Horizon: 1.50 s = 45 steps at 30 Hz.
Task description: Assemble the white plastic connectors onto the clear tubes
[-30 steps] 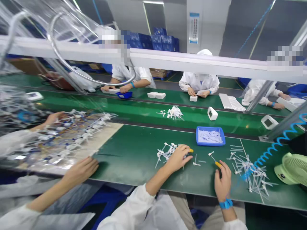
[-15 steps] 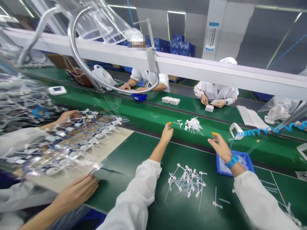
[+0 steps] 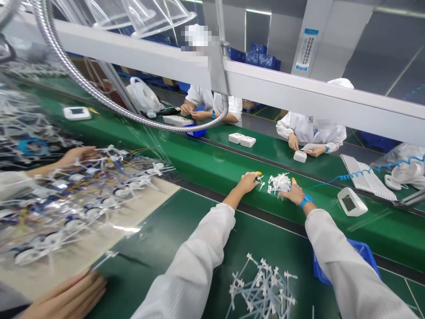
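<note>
A workroom with long green surfaces running across it. In front is a dark green bench (image 3: 159, 235); beyond it lies a glossy, brighter green strip (image 3: 202, 164), then a far bench (image 3: 265, 144). A thick white beam (image 3: 299, 86) slants overhead, dropping toward the right, with a gray metal post (image 3: 121, 86) below it at left. Behind, the floor (image 3: 260, 118) is gray, marked with yellow lines. Blue boxes (image 3: 266, 62) are stacked near a gray wall (image 3: 227, 26). A pale column (image 3: 315, 15) carries a blue-and-white sign (image 3: 307, 49). Dark panels (image 3: 255, 33) with bright edges break up the wall. The light is cool and white.
</note>
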{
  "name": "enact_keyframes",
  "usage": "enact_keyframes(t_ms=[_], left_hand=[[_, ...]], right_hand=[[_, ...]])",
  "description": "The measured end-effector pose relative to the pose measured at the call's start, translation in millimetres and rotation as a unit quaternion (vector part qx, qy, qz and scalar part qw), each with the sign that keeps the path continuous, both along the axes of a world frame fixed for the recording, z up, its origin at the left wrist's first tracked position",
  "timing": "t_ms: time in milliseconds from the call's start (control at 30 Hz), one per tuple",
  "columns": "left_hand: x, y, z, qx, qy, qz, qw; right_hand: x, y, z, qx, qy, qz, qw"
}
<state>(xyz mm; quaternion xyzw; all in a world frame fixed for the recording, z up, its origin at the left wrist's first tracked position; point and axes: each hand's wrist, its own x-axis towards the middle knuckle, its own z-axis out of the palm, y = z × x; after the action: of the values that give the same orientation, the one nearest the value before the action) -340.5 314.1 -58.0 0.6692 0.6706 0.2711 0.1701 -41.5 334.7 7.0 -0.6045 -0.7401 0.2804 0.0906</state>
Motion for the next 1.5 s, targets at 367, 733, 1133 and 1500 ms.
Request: enact_keyframes(t_ms=[367, 733, 1133, 1500], left_hand=[[59.5, -3.3, -5.3, -0.005, -0.068, 0.045, 0.997], [150.9, -5.5, -1.3, 0.011, -0.356, 0.068, 0.932], [183.1, -47.4, 48.9, 0.035, -0.471, 0.068, 0.879], [123.3, -201.8, 110.5, 0.068, -0.460, 0.020, 0.885]], right_hand=[[-5.5, 3.3, -18.7, 0.046, -0.016, 0.042, 0.998], [-9.0, -14.2, 1.7, 0.029, 0.034, 0.004, 0.999], [-4.1, -70.3, 37.8, 0.006, 0.158, -0.026, 0.987], [-51.5, -209.7, 73.0, 0.024, 0.216, 0.053, 0.975]])
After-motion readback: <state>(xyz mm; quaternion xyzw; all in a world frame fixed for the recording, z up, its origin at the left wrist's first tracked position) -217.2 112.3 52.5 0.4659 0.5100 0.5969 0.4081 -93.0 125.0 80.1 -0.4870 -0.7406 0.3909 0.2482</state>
